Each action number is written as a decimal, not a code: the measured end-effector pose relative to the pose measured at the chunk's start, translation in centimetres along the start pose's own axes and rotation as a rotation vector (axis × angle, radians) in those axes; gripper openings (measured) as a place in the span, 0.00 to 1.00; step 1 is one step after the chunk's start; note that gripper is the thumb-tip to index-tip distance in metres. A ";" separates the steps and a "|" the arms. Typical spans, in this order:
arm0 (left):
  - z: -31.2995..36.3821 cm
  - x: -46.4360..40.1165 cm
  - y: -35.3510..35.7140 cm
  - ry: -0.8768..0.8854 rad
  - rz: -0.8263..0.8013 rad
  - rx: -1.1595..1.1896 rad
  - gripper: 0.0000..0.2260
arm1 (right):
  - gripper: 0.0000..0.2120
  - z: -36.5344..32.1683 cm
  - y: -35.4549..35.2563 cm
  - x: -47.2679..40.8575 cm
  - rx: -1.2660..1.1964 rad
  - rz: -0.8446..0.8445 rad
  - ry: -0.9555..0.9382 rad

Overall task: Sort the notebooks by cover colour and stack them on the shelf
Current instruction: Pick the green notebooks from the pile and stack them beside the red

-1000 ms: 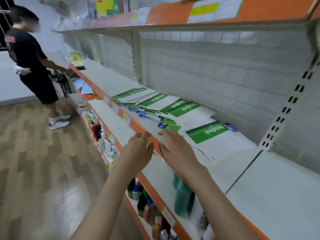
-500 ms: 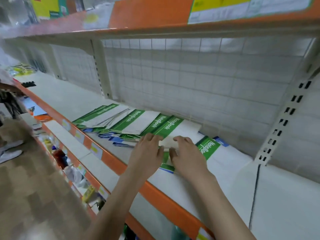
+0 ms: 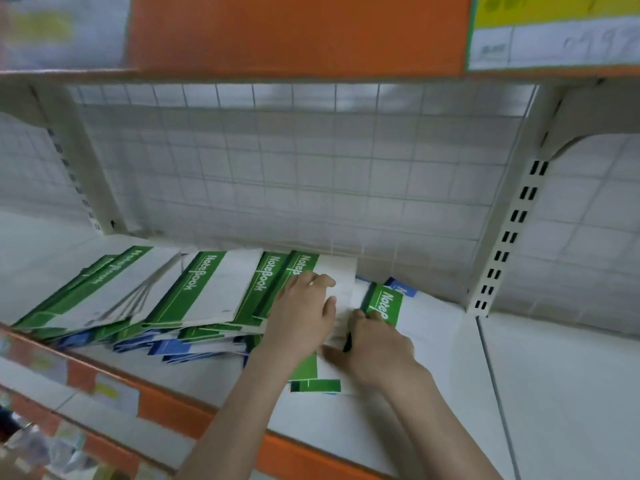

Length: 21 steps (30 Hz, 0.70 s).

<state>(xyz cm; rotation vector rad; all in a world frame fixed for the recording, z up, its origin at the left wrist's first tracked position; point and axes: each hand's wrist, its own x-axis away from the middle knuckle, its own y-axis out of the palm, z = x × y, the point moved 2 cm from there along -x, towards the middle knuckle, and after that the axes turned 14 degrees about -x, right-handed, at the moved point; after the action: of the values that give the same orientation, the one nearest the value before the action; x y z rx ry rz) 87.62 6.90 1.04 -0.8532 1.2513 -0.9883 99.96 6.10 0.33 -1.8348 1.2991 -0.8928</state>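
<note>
Currently, status:
notebooks [image 3: 207, 292]: fanned loose on shelf [image 3: 554, 393], green over blue, left of the slotted upright [image 3: 505, 237].
left hand [image 3: 301, 320]: fingers flat, pressing a green cover.
right hand [image 3: 377, 344]: fingers curled on the white notebook edge.
handling: probably light, floppy, slick; grip by the spine.

Two bare forearms rising from the bottom centre of the frame, unsleeved along their whole visible length. Bare left hand [image 3: 300, 318] and bare right hand [image 3: 375, 344] near the middle of the frame, ungloved. Short, unpainted fingernails on the left hand's fingers [image 3: 323, 280]. Right hand's fingertips tucked out of sight, nails not visible.
</note>
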 end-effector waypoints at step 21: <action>-2.5 -3.6 3.0 0.326 -0.265 -0.104 0.21 | 0.31 1.0 -0.6 -1.7 -0.245 0.096 0.232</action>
<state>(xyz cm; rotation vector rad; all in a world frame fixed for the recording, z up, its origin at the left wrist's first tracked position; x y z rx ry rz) 85.37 11.36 -0.78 -0.9841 1.5013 -1.3227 100.67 8.01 0.05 -1.8745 1.6919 -0.9504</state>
